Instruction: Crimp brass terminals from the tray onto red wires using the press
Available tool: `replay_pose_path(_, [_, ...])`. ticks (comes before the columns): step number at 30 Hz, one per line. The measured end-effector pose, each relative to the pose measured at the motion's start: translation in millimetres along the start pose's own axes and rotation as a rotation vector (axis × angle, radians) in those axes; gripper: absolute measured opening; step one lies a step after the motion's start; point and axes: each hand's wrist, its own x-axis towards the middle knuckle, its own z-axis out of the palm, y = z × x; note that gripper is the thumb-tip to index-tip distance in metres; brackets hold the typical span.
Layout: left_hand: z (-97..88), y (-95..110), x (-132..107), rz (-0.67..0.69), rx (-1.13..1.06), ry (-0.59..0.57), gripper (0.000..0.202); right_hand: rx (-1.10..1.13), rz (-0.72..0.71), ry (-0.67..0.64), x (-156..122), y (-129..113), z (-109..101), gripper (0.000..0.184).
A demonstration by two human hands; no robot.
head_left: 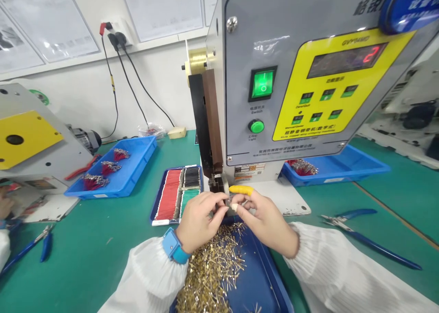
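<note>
At one grey machine (pixel 279 84), two hands (pixel 200 219) (pixel 265 219), both with closed fingers (pixel 216 197), contents unclear.

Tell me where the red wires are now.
In the head view, the red wires lie in the tray, left of the black wires and the left hand.

White-sleeved forearms (pixel 329 258) slant inward, wrists (pixel 291 244) behind the fingertips (pixel 224 196); the left hand (pixel 199 219) holds thumb and index finger close together; just beside those tips, the right hand (pixel 269 221) bends, one yellow-covered finger (pixel 242 190) extended beyond its thumb (pixel 244 215).
</note>
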Motion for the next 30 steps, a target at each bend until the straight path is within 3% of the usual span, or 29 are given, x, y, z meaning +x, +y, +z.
replay_pose_path(8, [-2.8,1.3,1.4,0.027,0.005,-0.024,0.016,-0.020,-0.041,-0.050,-1.3,-2.0,1.6,0.005])
replay_pose_path(17, [-3.5,3.0,0.3,-0.038,-0.021,0.006,0.013,-0.044,-0.032,-0.018,-1.3,-3.5,-0.1,0.005])
replay_pose_path(22, [-2.9,0.9,0.0,-0.016,-0.056,0.085,0.014,-0.063,-0.037,-0.028,-1.1,-6.7,0.8,0.004])
replay_pose_path(30, [-2.7,3.1,0.1,-0.035,-0.077,0.081,0.014,-0.160,-0.013,-0.033,-1.9,-4.6,1.2,0.005])
